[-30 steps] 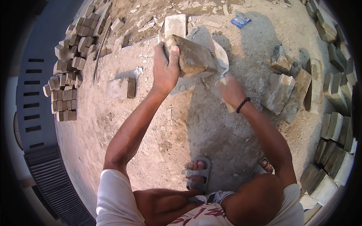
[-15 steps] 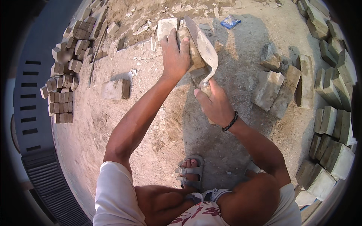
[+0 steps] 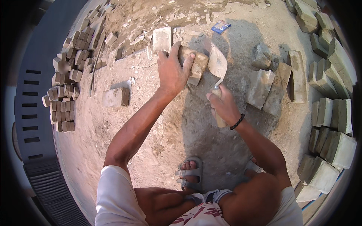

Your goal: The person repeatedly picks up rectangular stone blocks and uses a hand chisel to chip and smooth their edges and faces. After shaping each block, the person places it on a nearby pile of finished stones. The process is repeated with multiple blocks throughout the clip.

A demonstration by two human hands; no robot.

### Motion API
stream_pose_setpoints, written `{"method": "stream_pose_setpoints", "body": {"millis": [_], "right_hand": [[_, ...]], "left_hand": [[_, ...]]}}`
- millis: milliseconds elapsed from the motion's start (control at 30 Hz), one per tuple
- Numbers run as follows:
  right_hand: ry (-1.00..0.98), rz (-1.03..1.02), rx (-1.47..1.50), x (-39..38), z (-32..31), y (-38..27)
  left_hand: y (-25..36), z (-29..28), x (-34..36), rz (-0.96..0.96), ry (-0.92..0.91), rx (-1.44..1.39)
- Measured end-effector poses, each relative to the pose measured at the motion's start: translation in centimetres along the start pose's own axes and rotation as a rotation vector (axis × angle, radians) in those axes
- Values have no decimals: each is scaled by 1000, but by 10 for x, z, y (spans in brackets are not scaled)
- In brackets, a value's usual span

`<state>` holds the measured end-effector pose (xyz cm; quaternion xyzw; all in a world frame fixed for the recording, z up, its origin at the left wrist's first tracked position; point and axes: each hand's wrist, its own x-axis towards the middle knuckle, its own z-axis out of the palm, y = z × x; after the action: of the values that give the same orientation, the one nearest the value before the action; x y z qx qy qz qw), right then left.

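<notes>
My left hand [image 3: 172,71] grips a tan paving block [image 3: 198,64], thumb along its near face and fingers over its far left side. Beneath that block's near end shows another piece of block [image 3: 194,80]. My right hand [image 3: 225,104] is wrapped around the wooden handle of a trowel [image 3: 217,62], whose pointed metal blade extends away from me just right of the block, apart from it. The blade tip is blurred. Close beyond my left hand lies a pale block [image 3: 162,38] flat on the ground.
A single block [image 3: 116,97] lies left of my forearm. Several loose blocks [image 3: 260,87] rest on the right, with stacked pavers [image 3: 330,113] along that edge. More stacks [image 3: 62,109] stand at far left. A blue packet [image 3: 220,26] and rubble lie beyond.
The trowel has come away from the block's right side, moving right and toward me, its blade turning. The block in my left hand has tilted, showing more of its near end.
</notes>
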<state>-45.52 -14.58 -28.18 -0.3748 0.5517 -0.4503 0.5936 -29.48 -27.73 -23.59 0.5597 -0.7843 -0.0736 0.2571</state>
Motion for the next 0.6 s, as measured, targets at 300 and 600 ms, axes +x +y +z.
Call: {"method": "stream_pose_setpoints", "body": {"millis": [300,600], "right_hand": [[-92,198,90,11,20,29],[-102,-244,-184,19,11,20]], "left_hand": [[-22,-23,-20,-82,-48,-52],[-32,-20,-18,-87,-13,-131]]}}
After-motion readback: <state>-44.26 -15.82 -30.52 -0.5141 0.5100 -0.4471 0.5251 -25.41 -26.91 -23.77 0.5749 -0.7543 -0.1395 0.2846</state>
